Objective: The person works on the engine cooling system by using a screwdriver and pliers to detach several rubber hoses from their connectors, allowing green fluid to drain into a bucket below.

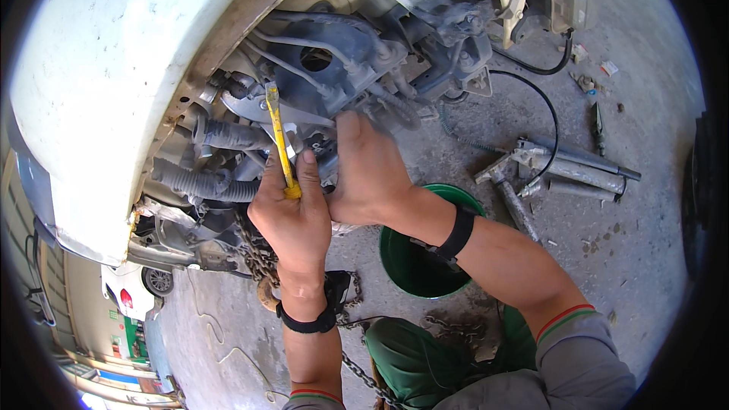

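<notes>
My left hand [292, 205] is closed on a yellow bar-like tool [278, 133] that points up into the vehicle's exposed underside. Beside it, my right hand [364, 171] has curled fingers around the end of a grey metal tool resembling large pliers [296, 112]; its fingertips are hidden. Just left of both hands are ribbed rubber hoses [190, 178] and a round grey pipe [231, 135]. Bent metal lines [319, 49] run above them on a dark bracket. The white body panel [83, 83] of the vehicle fills the upper left.
A green bucket [402, 266] stands below my right forearm. Rusty chains [258, 254] hang near my left wrist. A metal jack-like device [569, 167] with black hose [554, 121] lies on the concrete floor [630, 243] at right. A white car [129, 288] is parked behind, at lower left.
</notes>
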`<state>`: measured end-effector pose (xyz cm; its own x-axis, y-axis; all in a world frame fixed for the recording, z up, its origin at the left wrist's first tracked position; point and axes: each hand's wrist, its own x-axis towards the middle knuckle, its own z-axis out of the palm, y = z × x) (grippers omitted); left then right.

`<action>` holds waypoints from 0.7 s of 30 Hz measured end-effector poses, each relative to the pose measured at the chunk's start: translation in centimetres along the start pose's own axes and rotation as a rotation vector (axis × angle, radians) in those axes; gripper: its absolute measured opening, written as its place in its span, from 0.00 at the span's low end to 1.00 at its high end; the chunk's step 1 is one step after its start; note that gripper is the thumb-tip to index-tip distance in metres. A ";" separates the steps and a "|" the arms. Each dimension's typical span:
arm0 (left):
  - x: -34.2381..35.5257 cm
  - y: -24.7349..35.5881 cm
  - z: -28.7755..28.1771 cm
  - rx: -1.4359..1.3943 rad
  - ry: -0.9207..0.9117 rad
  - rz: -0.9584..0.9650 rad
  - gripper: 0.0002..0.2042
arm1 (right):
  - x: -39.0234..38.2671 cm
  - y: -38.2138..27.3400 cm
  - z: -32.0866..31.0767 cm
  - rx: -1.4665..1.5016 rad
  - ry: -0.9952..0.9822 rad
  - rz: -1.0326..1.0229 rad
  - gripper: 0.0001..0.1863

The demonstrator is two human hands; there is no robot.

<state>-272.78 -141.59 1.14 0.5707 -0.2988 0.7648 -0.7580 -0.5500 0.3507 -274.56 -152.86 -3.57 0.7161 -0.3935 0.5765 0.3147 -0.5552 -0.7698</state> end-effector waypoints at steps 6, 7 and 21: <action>-0.1 1.3 0.1 0.105 0.007 -0.042 0.16 | 0.1 0.2 -0.6 0.057 -0.025 -0.005 0.32; 0.0 1.6 0.0 0.104 0.007 -0.043 0.16 | 0.2 0.2 -0.8 0.056 -0.026 -0.004 0.32; 0.0 1.7 -0.3 0.073 0.006 -0.096 0.13 | -0.2 -0.6 -1.1 -0.009 -0.062 -0.009 0.30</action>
<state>-274.17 -142.30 1.94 0.6375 -0.2377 0.7329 -0.6748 -0.6313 0.3822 -275.64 -153.25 -2.93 0.7503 -0.3428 0.5653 0.3161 -0.5649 -0.7622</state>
